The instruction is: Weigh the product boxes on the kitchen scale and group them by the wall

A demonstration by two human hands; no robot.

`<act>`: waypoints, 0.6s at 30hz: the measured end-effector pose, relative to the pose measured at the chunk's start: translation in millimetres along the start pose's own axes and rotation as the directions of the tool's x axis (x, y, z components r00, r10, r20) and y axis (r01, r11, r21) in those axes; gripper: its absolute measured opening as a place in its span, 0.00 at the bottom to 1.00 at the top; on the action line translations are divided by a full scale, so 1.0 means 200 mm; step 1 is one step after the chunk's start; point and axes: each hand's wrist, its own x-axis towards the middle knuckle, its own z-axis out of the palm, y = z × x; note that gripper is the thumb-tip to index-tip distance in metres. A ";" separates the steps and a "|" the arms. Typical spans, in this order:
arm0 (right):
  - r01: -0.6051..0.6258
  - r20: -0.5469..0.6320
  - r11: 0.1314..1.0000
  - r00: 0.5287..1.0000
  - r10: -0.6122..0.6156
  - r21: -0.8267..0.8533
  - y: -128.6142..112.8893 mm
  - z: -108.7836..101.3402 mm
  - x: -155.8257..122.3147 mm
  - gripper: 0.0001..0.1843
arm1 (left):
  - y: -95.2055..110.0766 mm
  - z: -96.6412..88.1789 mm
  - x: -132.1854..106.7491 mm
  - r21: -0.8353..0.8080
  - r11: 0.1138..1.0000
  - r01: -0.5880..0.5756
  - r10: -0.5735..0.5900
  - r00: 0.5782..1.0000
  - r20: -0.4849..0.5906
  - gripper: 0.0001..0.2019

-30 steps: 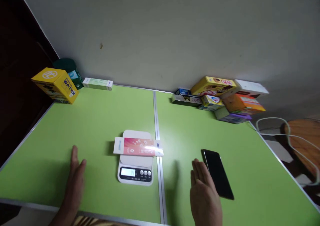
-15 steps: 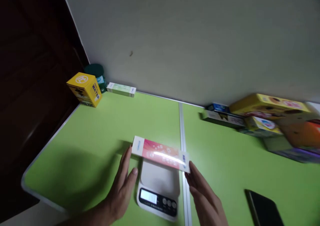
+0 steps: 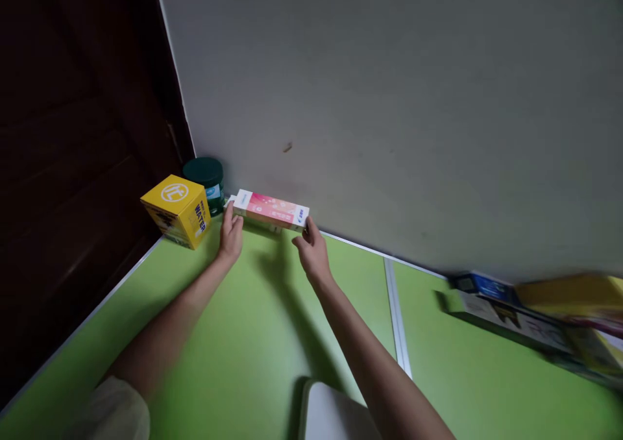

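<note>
A long pink and white box (image 3: 270,210) is held level at the far left of the green table (image 3: 243,336), close to the wall. My left hand (image 3: 230,234) grips its left end and my right hand (image 3: 311,250) grips its right end, both arms stretched far out. The box hovers over a pale green box whose edge barely shows beneath it. A yellow box marked WATER (image 3: 178,211) stands just left of my left hand, with a dark green jar (image 3: 206,176) behind it. The white scale (image 3: 335,414) sits at the bottom edge with nothing on it.
A pile of blurred boxes (image 3: 535,310) lies along the wall at the right. A grey seam (image 3: 396,323) divides the table top. A dark wooden panel (image 3: 73,135) fills the left side beyond the table edge.
Both hands closed on the pink box, lifted it off the scale and carried it to the far left corner by the wall. The view swung left; the phone dropped out of sight.
</note>
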 end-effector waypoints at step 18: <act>-0.029 0.056 0.998 0.998 0.026 0.047 0.15 0.19 0.15 0.39 | -0.29 -0.02 0.12 0.124 0.987 0.100 -0.100 0.995 -0.006 0.32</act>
